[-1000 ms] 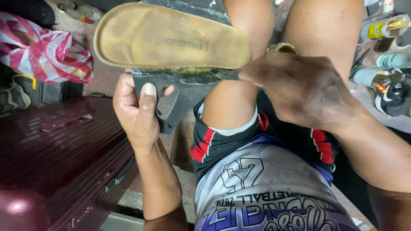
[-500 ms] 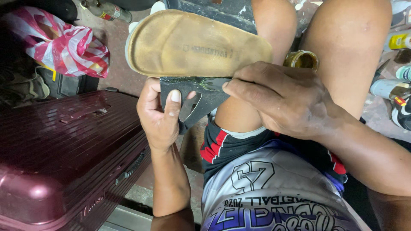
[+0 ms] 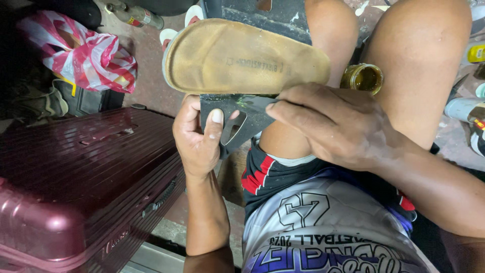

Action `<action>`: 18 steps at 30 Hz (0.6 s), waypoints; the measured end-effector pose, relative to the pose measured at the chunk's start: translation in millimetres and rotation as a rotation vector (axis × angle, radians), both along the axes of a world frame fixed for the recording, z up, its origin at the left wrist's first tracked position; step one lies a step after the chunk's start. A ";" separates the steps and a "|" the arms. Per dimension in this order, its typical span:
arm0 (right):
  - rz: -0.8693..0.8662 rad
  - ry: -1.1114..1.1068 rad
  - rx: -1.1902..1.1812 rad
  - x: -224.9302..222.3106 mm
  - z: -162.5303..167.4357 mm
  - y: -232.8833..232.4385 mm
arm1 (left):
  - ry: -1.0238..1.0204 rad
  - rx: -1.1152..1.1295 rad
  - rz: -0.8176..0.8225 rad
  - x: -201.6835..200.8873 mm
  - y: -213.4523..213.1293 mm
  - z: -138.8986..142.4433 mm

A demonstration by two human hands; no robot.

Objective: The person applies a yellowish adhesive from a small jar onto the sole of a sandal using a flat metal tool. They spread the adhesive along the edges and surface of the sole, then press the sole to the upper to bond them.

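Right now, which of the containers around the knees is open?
The small jar between the knees: it has no lid and shows yellow-brown contents. The bottle at the top left lies on its side, closed.

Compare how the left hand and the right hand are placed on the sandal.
The left hand grips the sandal's dark strap from below, thumb up and pressed flat on it; the right hand comes in from the side, palm down, fingers curled at the strap under the edge of the tan cork footbed. The left shows its palm side, the right its back. Both are bare and touch the same sandal.
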State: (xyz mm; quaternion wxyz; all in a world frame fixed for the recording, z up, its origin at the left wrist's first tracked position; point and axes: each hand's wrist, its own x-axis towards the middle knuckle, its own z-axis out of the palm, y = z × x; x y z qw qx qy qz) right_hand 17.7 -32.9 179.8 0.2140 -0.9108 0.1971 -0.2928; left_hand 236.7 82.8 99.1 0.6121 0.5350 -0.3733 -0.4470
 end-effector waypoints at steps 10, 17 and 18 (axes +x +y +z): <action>0.038 -0.062 0.043 20.0 7.0 0.2 | -0.129 -0.004 -0.009 3.0 2.8 7.3; -0.119 -0.539 0.852 -13.1 2.7 2.1 | 0.172 0.046 0.092 11.5 8.2 -21.0; -0.145 -0.629 0.927 -21.9 2.6 1.0 | 0.180 0.056 0.121 14.0 13.5 -26.7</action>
